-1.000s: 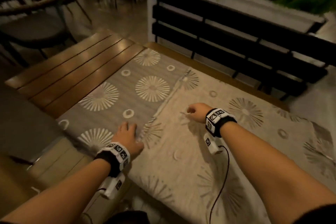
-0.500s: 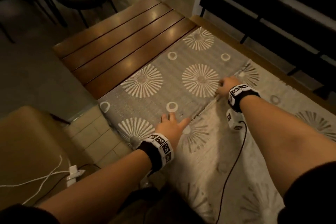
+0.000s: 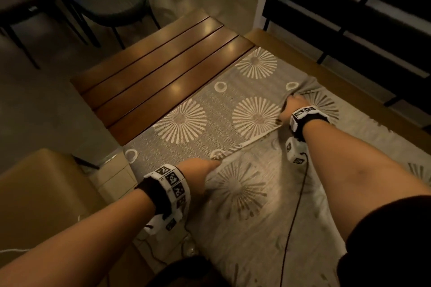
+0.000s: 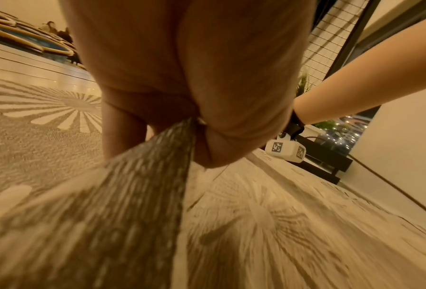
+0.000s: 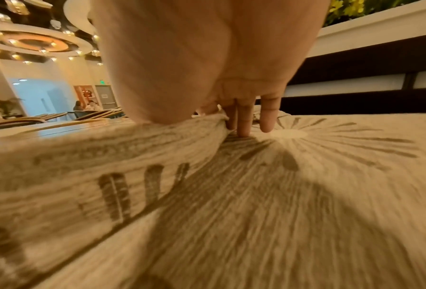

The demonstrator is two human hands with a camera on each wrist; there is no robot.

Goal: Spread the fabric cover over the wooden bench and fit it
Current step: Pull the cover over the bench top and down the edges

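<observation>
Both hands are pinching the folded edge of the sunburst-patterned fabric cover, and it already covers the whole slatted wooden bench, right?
Not quite. Both hands, left hand and right hand, do pinch the sunburst-patterned fabric cover, but the head view shows the slatted wooden bench partly bare at its far end.

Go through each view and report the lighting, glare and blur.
Head view: dim warm light, glare spots on the bare wooden bench, sharp overall. Left wrist view: left hand close and soft, fabric cover streaked with blur. Right wrist view: right hand fairly clear, its shadow on the blurred cover.

The fabric cover nearest both wrist cameras is blurred, its right part cut off.
</observation>
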